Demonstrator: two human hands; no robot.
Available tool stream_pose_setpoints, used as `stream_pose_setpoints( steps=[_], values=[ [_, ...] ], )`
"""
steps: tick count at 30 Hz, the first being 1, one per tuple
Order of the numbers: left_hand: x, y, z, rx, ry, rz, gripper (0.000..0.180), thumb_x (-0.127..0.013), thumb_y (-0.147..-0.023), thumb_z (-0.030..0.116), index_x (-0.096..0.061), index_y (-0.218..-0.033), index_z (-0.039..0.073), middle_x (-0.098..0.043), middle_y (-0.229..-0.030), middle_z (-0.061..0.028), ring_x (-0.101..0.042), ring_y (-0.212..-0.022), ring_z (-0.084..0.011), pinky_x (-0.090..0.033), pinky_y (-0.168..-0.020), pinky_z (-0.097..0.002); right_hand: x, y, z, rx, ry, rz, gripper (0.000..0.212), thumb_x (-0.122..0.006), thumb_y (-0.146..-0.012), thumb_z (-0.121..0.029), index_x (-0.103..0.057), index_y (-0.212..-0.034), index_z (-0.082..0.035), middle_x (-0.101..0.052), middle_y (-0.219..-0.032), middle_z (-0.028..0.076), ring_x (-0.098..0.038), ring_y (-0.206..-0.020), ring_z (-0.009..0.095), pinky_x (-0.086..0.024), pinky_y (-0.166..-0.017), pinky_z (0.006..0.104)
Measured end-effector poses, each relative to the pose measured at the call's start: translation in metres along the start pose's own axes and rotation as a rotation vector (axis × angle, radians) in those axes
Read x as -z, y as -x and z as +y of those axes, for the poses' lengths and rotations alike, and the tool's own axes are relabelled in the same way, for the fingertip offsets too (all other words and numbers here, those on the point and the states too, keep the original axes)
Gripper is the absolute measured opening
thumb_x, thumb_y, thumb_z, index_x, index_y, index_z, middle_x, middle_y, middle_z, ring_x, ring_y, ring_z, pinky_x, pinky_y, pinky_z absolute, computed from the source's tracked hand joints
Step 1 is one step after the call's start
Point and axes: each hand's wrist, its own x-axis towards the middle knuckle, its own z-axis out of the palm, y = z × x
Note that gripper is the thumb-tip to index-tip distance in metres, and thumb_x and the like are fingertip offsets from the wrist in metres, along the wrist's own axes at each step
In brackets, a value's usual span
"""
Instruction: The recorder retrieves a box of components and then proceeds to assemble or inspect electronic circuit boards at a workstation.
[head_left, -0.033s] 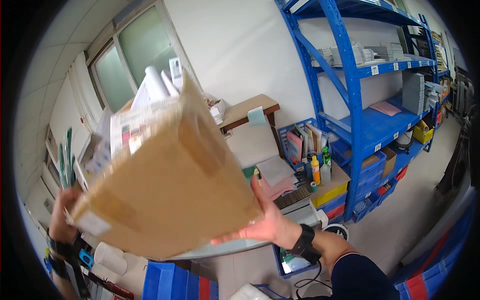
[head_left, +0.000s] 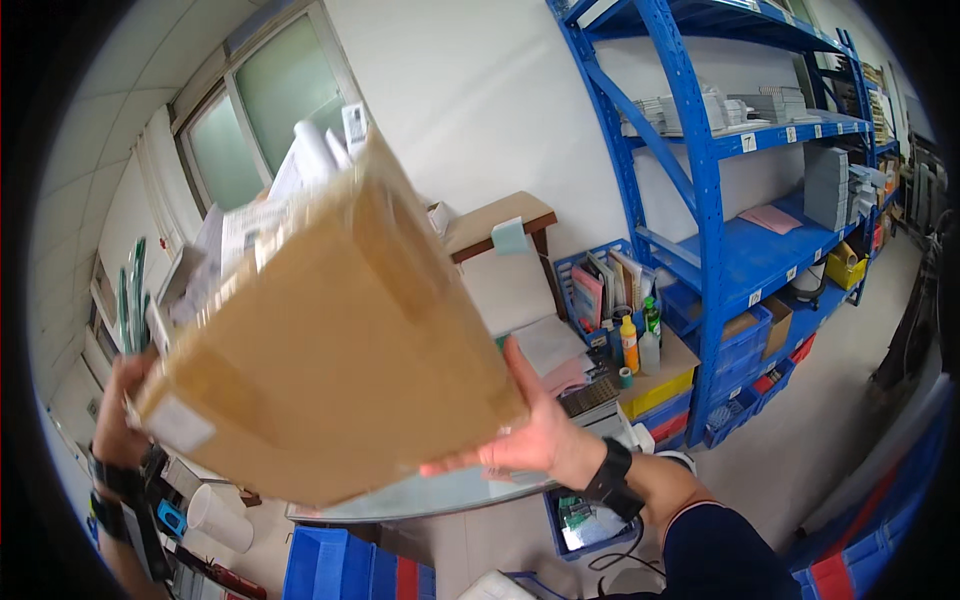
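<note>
A large brown cardboard box (head_left: 330, 350) is held up in the air, tilted, between my two hands. My left hand (head_left: 122, 410) grips its lower left corner, beside a white label. Under and against the lower right edge lies my right hand (head_left: 540, 430), thumb up along the side and fingers reaching beneath the bottom. Rolled white papers (head_left: 316, 152) and other papers stick out of the box's top; most of what it contains is hidden. Long dark green strips (head_left: 132, 300) rise just above my left hand; I cannot tell what bears them.
Blue metal shelving (head_left: 700, 200) with stacked grey goods stands at the right. Behind the box is a desk with papers, bottles (head_left: 629, 345) and a blue basket of folders (head_left: 605, 285). Blue bins (head_left: 330, 565) and a white wastebasket (head_left: 220, 518) stand low in front.
The box has risen slightly and tilted a little more, its left side going up along with my left hand. My right hand keeps the same hold.
</note>
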Motion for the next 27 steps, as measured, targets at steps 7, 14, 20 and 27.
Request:
stream_pose_setpoints(
  steps=[7, 14, 20, 27],
  values=[
    [-0.175, -0.120, 0.017, -0.052, 0.092, -0.147, 0.017, -0.056, -0.089, 0.020, -0.063, -0.089, 0.005, -0.066, -0.084, -0.0021, -0.064, -0.073, -0.0103, -0.053, -0.067, -0.0240, -0.022, -0.003, -0.177, 0.065, 0.225, -0.078, 0.079, -0.036, -0.084, -0.072, -0.031, -0.143, -0.020, -0.029, -0.148, 0.016, -0.026, -0.134, 0.044, -0.022, -0.101, 0.0725],
    [-0.321, -0.236, -0.006, -0.053, -0.035, -0.373, 0.017, -0.055, -0.086, 0.015, -0.065, -0.091, 0.003, -0.066, -0.088, -0.0037, -0.063, -0.082, -0.0129, -0.049, -0.074, -0.0266, 0.003, 0.004, -0.327, 0.154, 0.207, -0.074, 0.079, -0.035, -0.085, -0.071, -0.029, -0.144, -0.018, -0.027, -0.148, 0.017, -0.025, -0.135, 0.045, -0.026, -0.099, 0.0726],
    [-0.399, -0.297, -0.036, 0.028, -0.126, -0.278, 0.015, -0.057, -0.085, 0.016, -0.065, -0.084, 0.004, -0.066, -0.082, -0.0037, -0.062, -0.074, -0.0144, -0.049, -0.067, -0.0278, 0.035, 0.008, -0.389, 0.209, 0.173, 0.001, 0.079, -0.028, -0.087, -0.072, -0.028, -0.144, -0.018, -0.026, -0.147, 0.018, -0.026, -0.134, 0.044, -0.029, -0.099, 0.0713],
    [-0.426, -0.328, -0.100, 0.113, 0.071, -0.140, 0.019, -0.057, -0.089, 0.023, -0.064, -0.088, 0.006, -0.060, -0.072, -0.0007, -0.056, -0.061, -0.0105, -0.045, -0.055, -0.0260, 0.068, -0.001, -0.414, 0.243, 0.115, 0.139, 0.078, -0.017, -0.089, -0.071, -0.028, -0.144, -0.018, -0.028, -0.146, 0.017, -0.028, -0.134, 0.040, -0.032, -0.099, 0.0673]
  ],
)
